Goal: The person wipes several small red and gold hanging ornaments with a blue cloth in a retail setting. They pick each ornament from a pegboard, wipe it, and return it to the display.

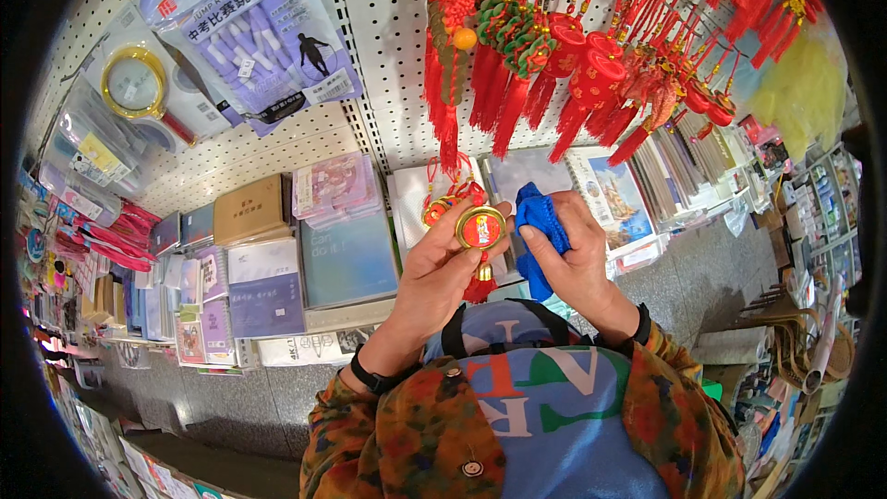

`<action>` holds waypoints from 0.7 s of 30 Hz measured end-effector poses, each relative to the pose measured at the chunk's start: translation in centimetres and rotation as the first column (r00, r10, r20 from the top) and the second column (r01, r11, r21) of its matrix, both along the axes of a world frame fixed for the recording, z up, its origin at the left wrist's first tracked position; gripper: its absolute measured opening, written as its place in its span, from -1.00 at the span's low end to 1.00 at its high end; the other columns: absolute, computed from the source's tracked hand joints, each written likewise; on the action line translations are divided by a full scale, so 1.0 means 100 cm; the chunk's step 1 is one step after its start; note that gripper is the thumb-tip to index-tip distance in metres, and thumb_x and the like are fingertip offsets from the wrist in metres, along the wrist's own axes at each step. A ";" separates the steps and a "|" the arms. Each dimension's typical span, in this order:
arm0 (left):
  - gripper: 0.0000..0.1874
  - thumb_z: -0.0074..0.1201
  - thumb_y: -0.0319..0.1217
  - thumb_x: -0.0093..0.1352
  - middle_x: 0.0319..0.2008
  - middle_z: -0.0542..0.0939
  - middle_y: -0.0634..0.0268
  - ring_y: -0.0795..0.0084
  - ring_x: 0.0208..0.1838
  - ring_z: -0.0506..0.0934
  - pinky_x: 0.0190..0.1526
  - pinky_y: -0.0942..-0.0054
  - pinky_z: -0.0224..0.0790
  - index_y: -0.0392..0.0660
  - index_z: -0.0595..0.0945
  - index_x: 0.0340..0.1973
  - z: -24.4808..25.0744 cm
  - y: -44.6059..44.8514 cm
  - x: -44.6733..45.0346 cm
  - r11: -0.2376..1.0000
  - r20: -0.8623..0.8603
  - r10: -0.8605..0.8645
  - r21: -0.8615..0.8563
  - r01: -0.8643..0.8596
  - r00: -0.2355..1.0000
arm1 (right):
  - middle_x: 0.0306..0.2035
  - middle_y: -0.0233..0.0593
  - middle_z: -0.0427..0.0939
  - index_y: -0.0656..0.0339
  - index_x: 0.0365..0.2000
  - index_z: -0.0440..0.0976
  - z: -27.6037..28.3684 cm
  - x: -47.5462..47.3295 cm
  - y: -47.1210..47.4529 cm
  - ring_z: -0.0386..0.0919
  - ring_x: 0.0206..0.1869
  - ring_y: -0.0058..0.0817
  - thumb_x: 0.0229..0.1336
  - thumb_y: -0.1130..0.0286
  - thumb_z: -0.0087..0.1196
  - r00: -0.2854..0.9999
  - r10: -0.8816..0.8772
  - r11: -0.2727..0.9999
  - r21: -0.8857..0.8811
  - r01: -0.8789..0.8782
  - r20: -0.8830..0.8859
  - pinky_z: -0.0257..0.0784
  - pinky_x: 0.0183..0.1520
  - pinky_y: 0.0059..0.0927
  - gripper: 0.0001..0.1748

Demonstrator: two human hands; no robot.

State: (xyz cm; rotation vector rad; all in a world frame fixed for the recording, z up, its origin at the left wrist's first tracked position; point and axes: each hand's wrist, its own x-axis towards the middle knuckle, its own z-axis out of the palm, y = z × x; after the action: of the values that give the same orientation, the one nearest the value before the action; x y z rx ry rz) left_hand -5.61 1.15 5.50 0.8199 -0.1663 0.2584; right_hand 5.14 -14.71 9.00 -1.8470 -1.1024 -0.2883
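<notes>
My left hand [440, 267] grips a round gold-rimmed pendant [481, 228] with a red face and a small figure on it. Red cord with beads runs up behind the pendant, and a gold bell-shaped cap with a red tassel [479, 288] hangs below it. Close by on the right, my right hand [572, 249] holds a bunched blue cloth [537, 242] between thumb and fingers. Both hands are in front of my chest, over the edge of a shelf of notebooks. Part of the cord is hidden by the fingers.
Red tasselled hanging ornaments [596, 76] hang from a white pegboard [395, 34] above. Notebooks [350, 260] and a brown boxed book [249, 208] lie on the shelf. A packaged jump rope [256, 41] and a magnifying glass [134, 83] hang at upper left. Wooden-handled goods stand at right.
</notes>
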 end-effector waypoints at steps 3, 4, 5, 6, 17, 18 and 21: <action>-0.39 -0.23 -0.70 0.45 0.36 0.27 -0.13 -0.01 0.40 0.29 0.39 0.06 0.14 -0.14 0.16 0.41 -0.001 -0.001 0.001 1.000 0.013 -0.005 -0.026 0.005 1.000 | -0.27 0.00 0.48 0.42 -0.27 0.47 -0.001 0.002 -0.001 0.54 -0.30 -0.19 0.07 0.52 0.26 1.000 0.012 1.000 0.007 -0.012 -0.025 0.45 -0.26 -0.35 -0.75; -0.39 -0.23 -0.69 0.45 0.36 0.27 -0.13 -0.01 0.40 0.29 0.39 0.06 0.14 -0.12 0.16 0.41 -0.001 -0.001 0.001 1.000 0.009 -0.008 -0.023 0.008 1.000 | -0.27 -0.01 0.48 0.41 -0.27 0.47 -0.002 0.002 -0.001 0.53 -0.30 -0.18 0.06 0.52 0.26 0.998 0.018 1.000 0.007 -0.018 -0.054 0.45 -0.26 -0.35 -0.76; -0.39 -0.22 -0.69 0.45 0.36 0.26 -0.13 -0.02 0.40 0.29 0.39 0.06 0.14 -0.11 0.16 0.41 -0.001 0.000 0.001 1.000 0.003 -0.010 -0.020 0.010 1.000 | -0.27 -0.01 0.48 0.41 -0.27 0.47 -0.002 0.002 -0.001 0.53 -0.30 -0.18 0.06 0.52 0.26 0.999 0.019 1.000 0.010 -0.019 -0.039 0.45 -0.26 -0.35 -0.76; -0.39 -0.22 -0.68 0.45 0.37 0.26 -0.13 -0.02 0.40 0.29 0.39 0.06 0.15 -0.10 0.17 0.41 -0.001 0.000 0.000 1.000 0.003 -0.010 -0.018 0.011 1.000 | -0.27 -0.01 0.48 0.41 -0.28 0.47 -0.003 0.002 -0.001 0.53 -0.31 -0.18 0.06 0.52 0.26 0.999 0.020 1.000 0.010 -0.020 -0.039 0.45 -0.26 -0.35 -0.76; -0.41 -0.18 -0.66 0.45 0.35 0.29 -0.15 -0.07 0.39 0.30 0.38 0.04 0.16 -0.08 0.22 0.39 0.000 0.005 -0.003 0.999 -0.006 -0.035 -0.020 0.035 0.999 | -0.27 0.00 0.48 0.41 -0.27 0.46 -0.005 -0.003 -0.001 0.54 -0.31 -0.16 0.07 0.51 0.25 0.999 -0.002 1.000 0.006 0.003 -0.050 0.45 -0.27 -0.32 -0.76; -0.41 -0.18 -0.66 0.44 0.35 0.29 -0.15 -0.08 0.39 0.30 0.38 0.04 0.16 -0.08 0.22 0.39 0.001 0.005 -0.004 0.999 -0.008 -0.035 -0.021 0.035 0.999 | -0.27 0.00 0.48 0.41 -0.27 0.47 -0.005 -0.003 -0.001 0.54 -0.31 -0.16 0.07 0.51 0.25 0.999 -0.002 1.000 0.010 0.002 -0.052 0.45 -0.28 -0.32 -0.76; -0.41 -0.16 -0.65 0.44 0.34 0.30 -0.17 -0.10 0.39 0.30 0.37 0.04 0.17 -0.09 0.22 0.39 0.002 0.005 -0.005 0.999 -0.003 -0.039 -0.034 0.039 0.999 | -0.28 0.00 0.48 0.41 -0.28 0.47 -0.006 -0.005 -0.001 0.53 -0.31 -0.16 0.07 0.51 0.24 0.998 -0.002 1.000 0.013 0.003 -0.056 0.45 -0.28 -0.32 -0.77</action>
State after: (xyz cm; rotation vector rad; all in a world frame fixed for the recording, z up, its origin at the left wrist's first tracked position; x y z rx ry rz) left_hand -6.13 1.62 5.74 0.7830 -0.1739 0.2220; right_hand 4.65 -14.81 8.41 -1.8338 -1.0573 -0.2430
